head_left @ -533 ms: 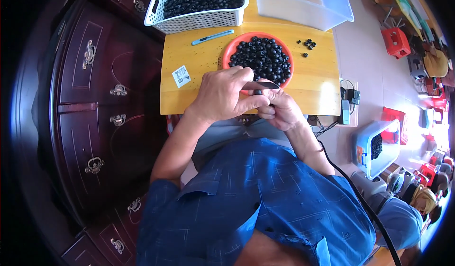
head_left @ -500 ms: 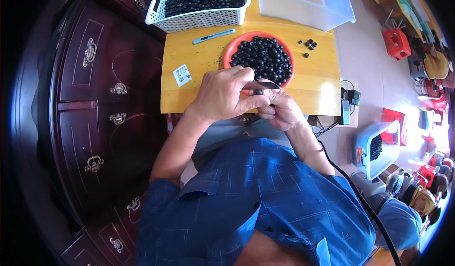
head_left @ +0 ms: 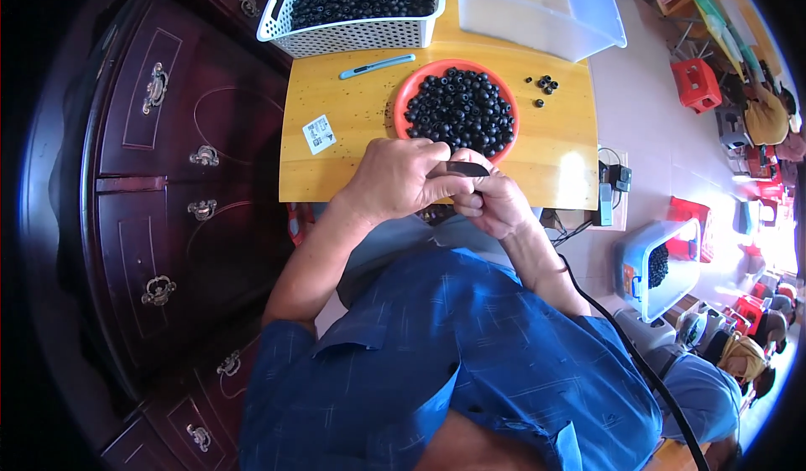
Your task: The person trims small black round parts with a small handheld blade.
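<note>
Both of my hands meet just in front of a red round bowl (head_left: 401, 93) heaped with small black bead-like pieces (head_left: 462, 110). My left hand (head_left: 393, 181) is closed on a knife whose short dark blade (head_left: 468, 169) points right, across the fingers of the other hand; its handle is hidden in my grip. My right hand (head_left: 499, 202) is closed too, its fingertips pressed together under the blade. Between the hands, the small black piece is hidden by the blade and fingers.
On the yellow table (head_left: 336, 181) lie a blue utility knife (head_left: 378, 66), a white label (head_left: 319, 134) and several loose black pieces (head_left: 546, 85). A white basket (head_left: 361, 36) of black pieces and a clear bin (head_left: 537, 22) stand behind. Drawers (head_left: 201, 118) line the left. Cables (head_left: 571, 234) hang right.
My hands have shifted slightly down and left, with the blade lower over the right fingers. The black piece that showed between them is now covered. The whole view has shifted a little.
</note>
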`<move>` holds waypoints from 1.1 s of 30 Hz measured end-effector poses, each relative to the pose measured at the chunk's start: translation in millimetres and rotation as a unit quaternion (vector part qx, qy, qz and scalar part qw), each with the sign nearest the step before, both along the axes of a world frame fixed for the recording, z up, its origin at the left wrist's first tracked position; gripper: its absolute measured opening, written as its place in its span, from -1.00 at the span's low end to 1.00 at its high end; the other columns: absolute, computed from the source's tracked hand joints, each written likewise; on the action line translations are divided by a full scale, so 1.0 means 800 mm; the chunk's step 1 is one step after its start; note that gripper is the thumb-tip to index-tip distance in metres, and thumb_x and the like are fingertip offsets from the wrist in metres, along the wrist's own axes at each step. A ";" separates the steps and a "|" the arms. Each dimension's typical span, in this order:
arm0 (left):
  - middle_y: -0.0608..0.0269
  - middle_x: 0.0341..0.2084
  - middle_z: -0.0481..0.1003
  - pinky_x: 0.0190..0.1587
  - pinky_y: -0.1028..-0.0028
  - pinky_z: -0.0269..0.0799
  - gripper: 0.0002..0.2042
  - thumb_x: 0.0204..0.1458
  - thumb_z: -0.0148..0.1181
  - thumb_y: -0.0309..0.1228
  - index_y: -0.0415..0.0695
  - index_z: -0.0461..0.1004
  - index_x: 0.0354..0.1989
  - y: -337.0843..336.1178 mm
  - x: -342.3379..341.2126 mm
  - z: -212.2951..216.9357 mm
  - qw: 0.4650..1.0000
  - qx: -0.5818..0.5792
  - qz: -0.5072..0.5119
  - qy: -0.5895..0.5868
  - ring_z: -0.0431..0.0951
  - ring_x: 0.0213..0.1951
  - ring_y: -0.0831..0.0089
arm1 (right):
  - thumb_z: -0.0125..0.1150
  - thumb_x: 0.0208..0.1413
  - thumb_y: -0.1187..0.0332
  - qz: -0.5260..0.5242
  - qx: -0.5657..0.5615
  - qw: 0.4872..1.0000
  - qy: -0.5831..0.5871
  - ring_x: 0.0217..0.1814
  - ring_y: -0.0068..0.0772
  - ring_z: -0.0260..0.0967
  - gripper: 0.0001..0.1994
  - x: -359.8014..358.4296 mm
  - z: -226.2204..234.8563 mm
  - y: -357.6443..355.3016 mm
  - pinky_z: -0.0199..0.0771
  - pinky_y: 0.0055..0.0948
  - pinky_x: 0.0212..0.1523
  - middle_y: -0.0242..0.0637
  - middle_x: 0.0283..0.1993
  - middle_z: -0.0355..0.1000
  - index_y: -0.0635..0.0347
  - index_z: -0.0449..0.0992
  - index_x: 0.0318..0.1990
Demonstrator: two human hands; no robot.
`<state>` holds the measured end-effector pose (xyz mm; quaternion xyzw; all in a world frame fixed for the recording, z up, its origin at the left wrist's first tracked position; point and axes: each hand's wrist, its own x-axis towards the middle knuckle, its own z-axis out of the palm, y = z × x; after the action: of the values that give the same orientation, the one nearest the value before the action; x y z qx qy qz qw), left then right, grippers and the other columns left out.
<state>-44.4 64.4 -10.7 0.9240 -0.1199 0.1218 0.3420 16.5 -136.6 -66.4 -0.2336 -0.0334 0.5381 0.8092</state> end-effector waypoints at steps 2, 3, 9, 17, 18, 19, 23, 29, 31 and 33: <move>0.17 -0.61 0.50 -0.46 0.17 0.48 -0.47 0.07 0.36 0.14 -0.12 0.40 -0.51 -0.001 -0.002 0.001 1.000 0.007 0.000 0.001 0.60 -0.48 0.10 | 0.17 0.34 0.40 0.008 0.018 1.000 -0.003 -0.53 -0.78 0.06 -0.84 -0.002 0.001 -0.001 0.02 -0.74 -0.57 -0.55 -0.35 0.31 0.15 0.46 0.02; 0.16 -0.60 0.50 -0.45 0.16 0.48 -0.47 0.07 0.36 0.14 -0.12 0.41 -0.50 0.000 0.000 0.001 1.000 0.006 0.005 -0.003 0.60 -0.48 0.09 | 0.18 0.34 0.38 -0.005 0.000 1.000 0.004 -0.53 -0.79 0.06 -0.79 -0.004 0.003 0.000 0.02 -0.74 -0.57 -0.55 -0.35 0.31 0.17 0.46 0.07; 0.12 -0.58 0.51 -0.45 0.14 0.49 -0.47 0.06 0.37 0.14 -0.13 0.42 -0.47 0.004 0.002 0.017 1.000 -0.016 0.011 -0.003 0.61 -0.47 0.05 | 0.19 0.36 0.25 0.020 0.007 1.000 0.011 -0.55 -0.80 0.01 -0.49 -0.005 -0.003 0.004 -0.01 -0.75 -0.57 -0.61 -0.37 0.31 0.38 0.35 0.34; 0.14 -0.58 0.52 -0.43 0.14 0.49 -0.51 0.08 0.36 0.10 -0.12 0.43 -0.46 0.007 -0.006 0.004 1.000 -0.008 0.011 0.021 0.62 -0.46 0.05 | 0.16 0.34 0.36 0.022 0.024 0.999 0.013 -0.54 -0.81 0.05 -0.73 -0.004 -0.010 0.009 0.04 -0.77 -0.58 -0.45 -0.18 0.43 0.27 0.43 0.11; 0.15 -0.57 0.53 -0.43 0.15 0.50 -0.54 0.09 0.37 0.06 -0.11 0.43 -0.44 0.008 -0.006 0.006 1.000 0.002 0.012 0.020 0.63 -0.45 0.06 | 0.16 0.34 0.36 0.026 0.003 0.999 0.019 -0.54 -0.81 0.05 -0.71 -0.004 -0.008 0.010 0.04 -0.77 -0.58 -0.48 -0.22 0.41 0.28 0.43 0.13; 0.15 -0.57 0.53 -0.43 0.15 0.50 -0.54 0.09 0.37 0.06 -0.11 0.43 -0.44 0.008 -0.006 0.010 1.000 0.008 0.014 0.016 0.63 -0.45 0.06 | 0.15 0.34 0.37 0.030 -0.018 0.999 0.025 -0.54 -0.81 0.05 -0.70 -0.003 -0.006 0.010 0.03 -0.76 -0.58 -0.50 -0.25 0.40 0.29 0.44 0.15; 0.20 -0.52 0.57 -0.37 0.16 0.52 -0.63 0.09 0.41 -0.06 -0.09 0.45 -0.36 0.006 -0.004 0.027 0.998 -0.029 0.021 0.045 0.65 -0.40 0.10 | 0.13 0.34 0.36 0.034 -0.032 0.998 0.039 -0.55 -0.81 0.02 -0.64 -0.001 -0.006 0.012 0.00 -0.74 -0.59 -0.56 -0.37 0.32 0.33 0.44 0.21; 0.20 -0.50 0.60 -0.37 0.18 0.53 -0.72 0.06 0.45 -0.19 -0.10 0.51 -0.33 0.025 0.007 0.030 0.995 -0.028 -0.017 0.093 0.66 -0.41 0.11 | 0.13 0.41 0.21 0.022 -0.038 0.998 0.035 -0.51 -0.77 0.04 -0.71 0.000 -0.018 0.013 0.02 -0.73 -0.58 -0.56 -0.31 0.36 0.20 0.51 0.10; 0.15 -0.49 0.60 -0.39 0.20 0.54 -0.73 0.06 0.46 -0.20 -0.11 0.57 -0.27 0.043 0.027 0.048 0.998 -0.019 0.028 0.055 0.66 -0.43 0.11 | 0.13 0.42 0.17 0.012 -0.047 0.997 0.052 -0.48 -0.76 0.07 -0.71 0.002 -0.010 0.013 0.04 -0.72 -0.57 -0.56 -0.28 0.37 0.17 0.53 0.07; 0.13 -0.49 0.61 -0.40 0.23 0.55 -0.69 0.07 0.46 -0.24 -0.10 0.59 -0.09 0.059 0.060 0.060 0.983 -0.048 0.168 -0.048 0.67 -0.47 0.13 | 0.11 0.43 0.08 -0.007 -0.027 0.996 0.087 -0.45 -0.75 0.08 -0.66 0.008 0.000 0.012 0.08 -0.71 -0.53 -0.56 -0.26 0.37 0.16 0.54 0.05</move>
<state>3.7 111.9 36.9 0.9067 0.0267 0.2271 0.3545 23.1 -127.2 -66.2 -0.2080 0.0528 0.5515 0.8061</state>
